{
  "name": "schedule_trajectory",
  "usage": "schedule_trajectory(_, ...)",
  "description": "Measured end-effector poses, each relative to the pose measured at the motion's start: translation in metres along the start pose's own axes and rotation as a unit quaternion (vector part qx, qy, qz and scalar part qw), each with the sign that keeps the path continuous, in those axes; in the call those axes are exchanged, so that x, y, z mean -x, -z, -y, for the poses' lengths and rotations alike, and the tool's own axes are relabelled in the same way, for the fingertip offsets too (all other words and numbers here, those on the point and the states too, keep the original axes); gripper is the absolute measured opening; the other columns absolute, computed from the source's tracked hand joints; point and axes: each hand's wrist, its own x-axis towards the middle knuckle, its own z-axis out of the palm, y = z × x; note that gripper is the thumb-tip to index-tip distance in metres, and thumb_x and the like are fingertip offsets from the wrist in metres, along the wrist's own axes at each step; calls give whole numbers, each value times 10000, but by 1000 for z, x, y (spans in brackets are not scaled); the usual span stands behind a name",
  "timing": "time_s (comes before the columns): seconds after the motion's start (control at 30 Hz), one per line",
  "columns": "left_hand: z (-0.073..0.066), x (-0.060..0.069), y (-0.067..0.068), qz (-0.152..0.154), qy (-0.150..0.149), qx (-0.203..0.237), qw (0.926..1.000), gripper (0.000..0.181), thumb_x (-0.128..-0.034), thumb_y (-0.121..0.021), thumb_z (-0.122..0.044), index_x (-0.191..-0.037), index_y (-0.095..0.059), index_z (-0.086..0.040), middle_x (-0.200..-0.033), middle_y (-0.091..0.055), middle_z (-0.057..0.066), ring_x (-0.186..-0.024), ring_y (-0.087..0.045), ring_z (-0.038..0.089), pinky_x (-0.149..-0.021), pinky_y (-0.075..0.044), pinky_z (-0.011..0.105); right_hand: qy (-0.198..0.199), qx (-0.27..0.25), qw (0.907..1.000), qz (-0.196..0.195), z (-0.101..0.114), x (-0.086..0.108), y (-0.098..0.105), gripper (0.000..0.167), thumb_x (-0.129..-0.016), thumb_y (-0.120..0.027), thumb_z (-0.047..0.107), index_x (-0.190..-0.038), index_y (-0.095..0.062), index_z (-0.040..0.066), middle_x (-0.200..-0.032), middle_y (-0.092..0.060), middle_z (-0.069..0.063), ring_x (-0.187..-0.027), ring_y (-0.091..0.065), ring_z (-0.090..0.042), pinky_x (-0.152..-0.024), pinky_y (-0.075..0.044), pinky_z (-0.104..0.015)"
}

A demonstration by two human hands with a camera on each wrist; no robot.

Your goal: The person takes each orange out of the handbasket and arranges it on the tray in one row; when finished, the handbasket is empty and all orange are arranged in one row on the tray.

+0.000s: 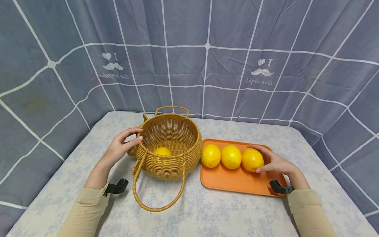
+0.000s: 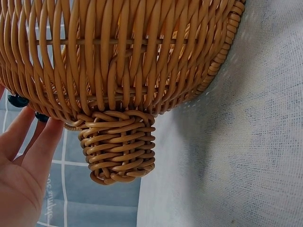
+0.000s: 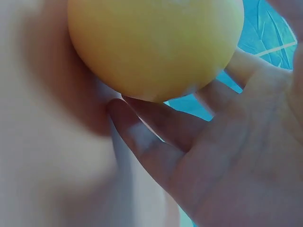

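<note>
The round wicker basket stands left of the orange tray, with a yellow lemon inside. My left hand touches its left rim with fingers extended and thumb apart. In the left wrist view, those fingers lie against the wicker beside dark beads and a short woven spout. Three lemons sit in a row along the tray. Around the rightmost lemon, my right hand has its thumb in front and fingers behind. The right wrist view shows that lemon close, against the fingers.
One basket handle hangs down toward me on the table; the other handle stands up at the back. The left lemon and middle lemon are beside the basket. A grey checked curtain hangs behind the patterned tablecloth.
</note>
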Motion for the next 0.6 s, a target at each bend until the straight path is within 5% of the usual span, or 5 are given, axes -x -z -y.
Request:
schedule_trajectory(0.17, 0, -1, 0, 2, -13, -14, 10000, 404, -950, -579, -252, -1303, -522, -66, -1436, -387, 80, -1308, -334, 254, -985, -355, 460, 7, -14, 10000, 10, -1, -1, 0, 888, -774, -752, 71, -1488, -223, 69, -1483, -241, -150, -1196, -394, -34, -955, -326, -145)
schedule_trajectory(0.4, 3, -2, 2, -39, -37, -125, 9999, 421, -949, -579, -272, -1308, -522, -59, -1435, -394, 82, -1300, -347, 243, -939, -407, 272, 104, 72, 9999, -62, -2, -1, 2, 880, -772, -749, 56, -1483, -229, 53, -1471, -242, -193, -1196, -391, -35, -958, -319, -143)
schedule_trajectory(0.6, 2, -1, 1, -60, 33, -120, 9999, 418, -948, -581, -268, -1311, -523, -68, -1436, -393, 73, -1300, -347, 235, -965, -395, 355, 63, 255, 9996, -70, 0, 1, 4, 851, -798, -730, 72, -1484, -224, 55, -1479, -212, -217, -1216, -391, -73, -966, -348, -194)
